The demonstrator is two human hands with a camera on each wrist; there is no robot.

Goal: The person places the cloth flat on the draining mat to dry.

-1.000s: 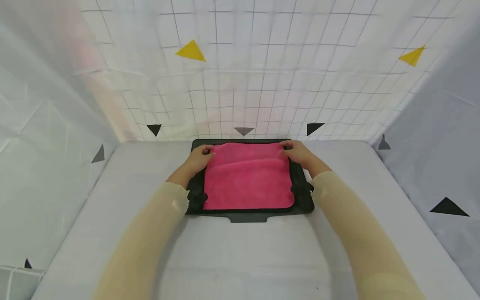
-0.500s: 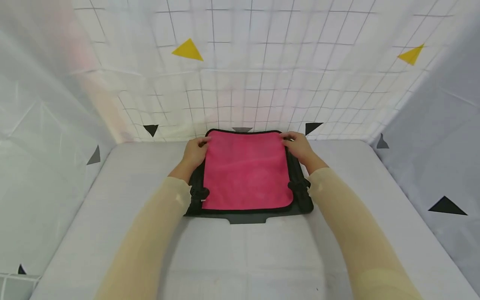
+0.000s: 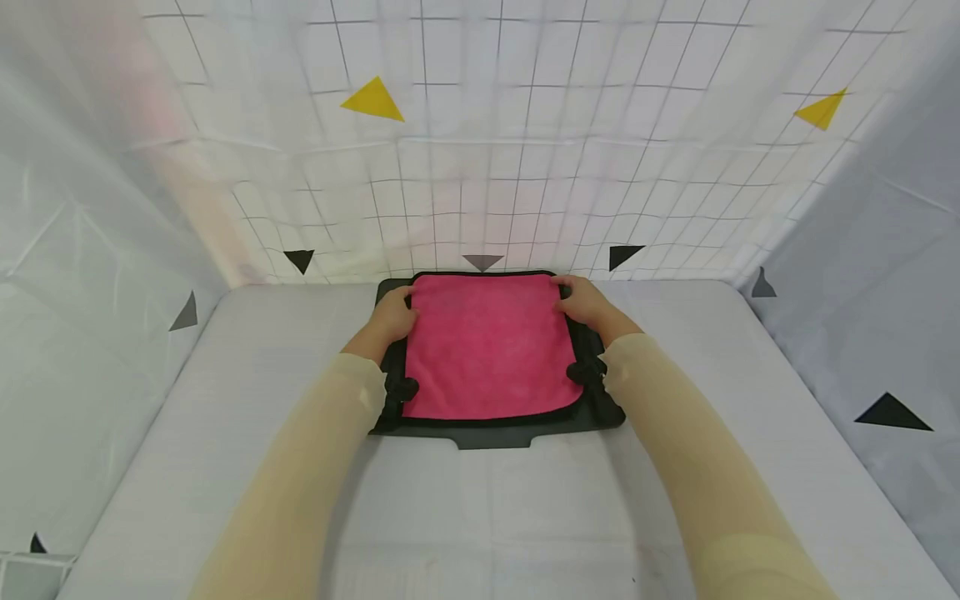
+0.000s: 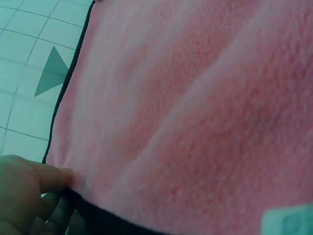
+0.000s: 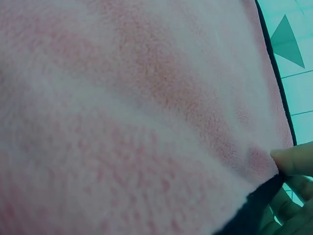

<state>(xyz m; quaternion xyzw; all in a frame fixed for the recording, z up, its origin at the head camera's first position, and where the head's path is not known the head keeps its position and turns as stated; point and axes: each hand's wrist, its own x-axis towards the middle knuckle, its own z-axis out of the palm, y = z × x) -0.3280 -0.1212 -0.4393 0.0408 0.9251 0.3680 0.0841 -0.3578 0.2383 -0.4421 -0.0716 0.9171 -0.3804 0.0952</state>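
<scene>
A pink fleecy cloth (image 3: 487,350) with a dark edging lies over a black tray (image 3: 495,437) in the head view. My left hand (image 3: 392,315) pinches its far left corner; the left wrist view shows the thumb on the fleece and fingers beneath the dark edge. At the far right corner, my right hand (image 3: 585,302) pinches the cloth the same way, the thumb on top in the right wrist view. The cloth is spread between both hands, its near edge reaching almost to the tray's front rim. A pale tag (image 4: 288,220) shows on the cloth in the left wrist view.
The tray rests on a white table (image 3: 480,517) near the back wall (image 3: 480,167), which has a grid of lines and yellow and black triangles. Pale sheeting (image 3: 862,333) hangs at the sides.
Both hands first raised the cloth's far edge, flattening a crosswise fold. Since then they have lowered it slightly towards the tray, and the cloth now lies smoother.
</scene>
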